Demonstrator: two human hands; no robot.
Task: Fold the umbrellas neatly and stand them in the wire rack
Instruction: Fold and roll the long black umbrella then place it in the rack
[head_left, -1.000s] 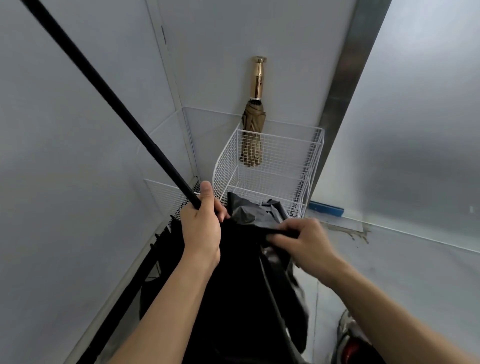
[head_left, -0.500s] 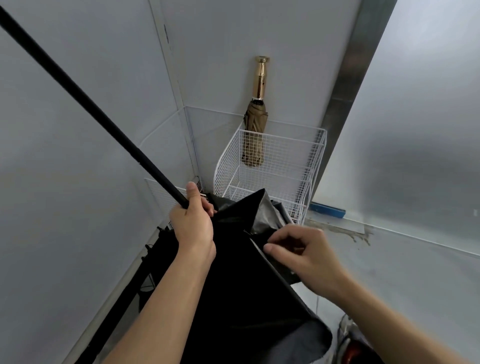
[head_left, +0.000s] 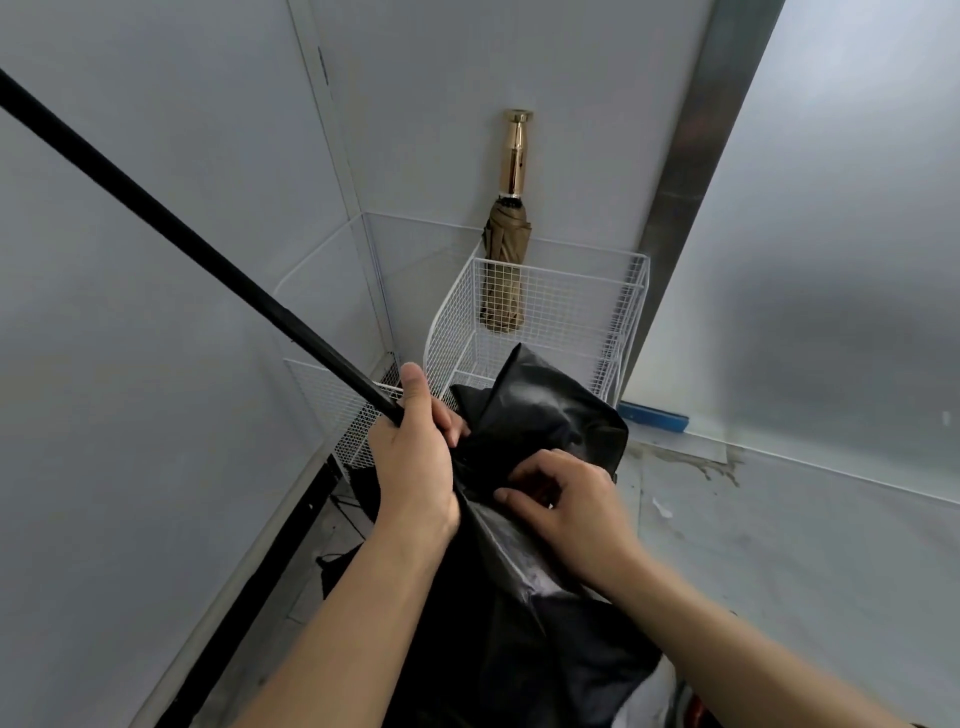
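The left hand (head_left: 413, 467) held the long black stick (head_left: 182, 249) of the black umbrella (head_left: 545, 415), the right hand (head_left: 566, 499) beside it pinched its cloth, and past both hands a tan umbrella (head_left: 504, 270) stood in the white wire rack (head_left: 587, 312).

Black, plain, faint sheen: umbrella canopy (head_left: 545, 431). Matte black: shaft (head_left: 208, 249). Khaki-tan cloth, no pattern: folded umbrella (head_left: 504, 270); its handle (head_left: 514, 150) shiny gold. White, square-grid mesh: wire rack (head_left: 571, 291). Pale grey, plain: walls (head_left: 130, 364). Dull grey metal: corner strip (head_left: 696, 156). Bright blue: small bar (head_left: 654, 415). Grey with brownish stains: floor (head_left: 779, 545).
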